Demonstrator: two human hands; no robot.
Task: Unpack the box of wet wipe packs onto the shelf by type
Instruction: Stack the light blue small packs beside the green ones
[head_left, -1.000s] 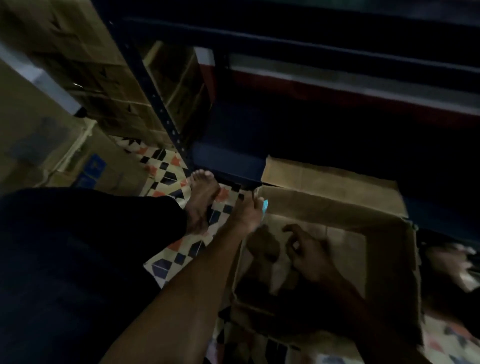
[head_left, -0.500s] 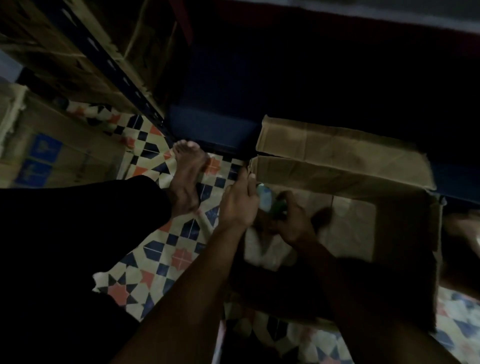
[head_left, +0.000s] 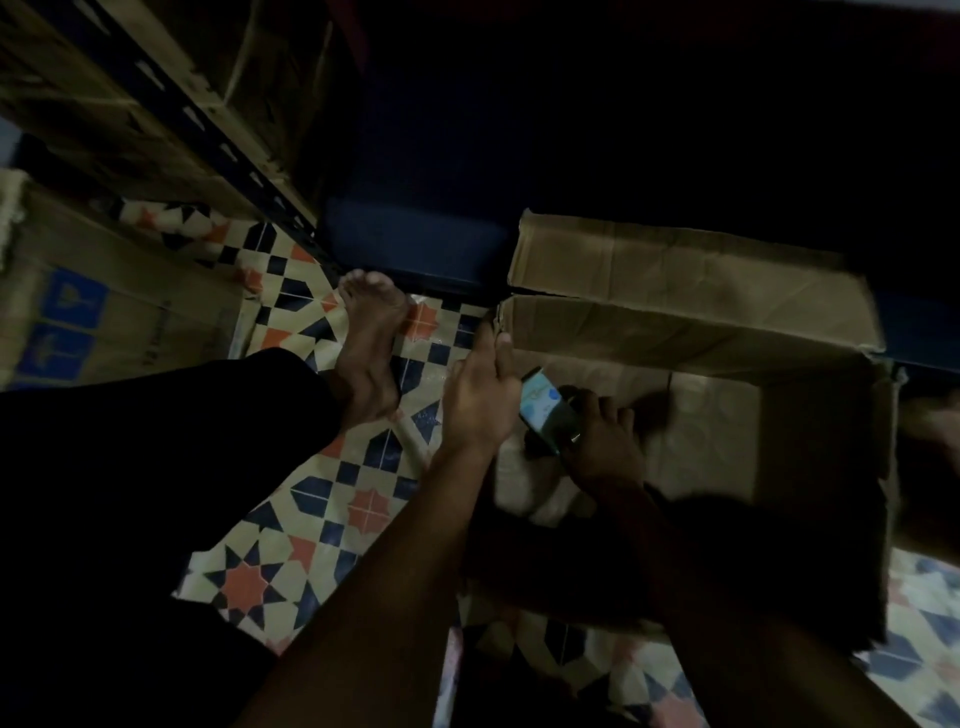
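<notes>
- On the patterned tile floor (head_left: 363, 509), an open cardboard box (head_left: 810, 467) is seen beside the dark blue lower shelf (head_left: 415, 244), with its far flaps (head_left: 675, 270) folded outward toward the shelf.
- Inside the box, near its left wall, a wet wipe pack (head_left: 545, 408) with a light blue face and dark edge is held tilted above the box bottom.
- The pack is gripped by the right hand (head_left: 602, 441), whose fingers are curled round its right edge.
- The left hand (head_left: 480, 400) is laid along the left rim of the box, fingers stretched toward the far corner; the pack's left end lies against it, but whether it is truly gripped there cannot be told in the dim light.
- The box interior around the pack is seen as pale brown cardboard; further contents cannot be made out.
- A bare foot (head_left: 371, 343) is planted on the tiles just left of the box, below a dark trouser leg (head_left: 156, 441).
- A closed carton with blue handling marks (head_left: 67, 322) is seen at the far left, and more cartons (head_left: 104, 93) are stacked behind the slotted rack upright (head_left: 223, 150).
</notes>
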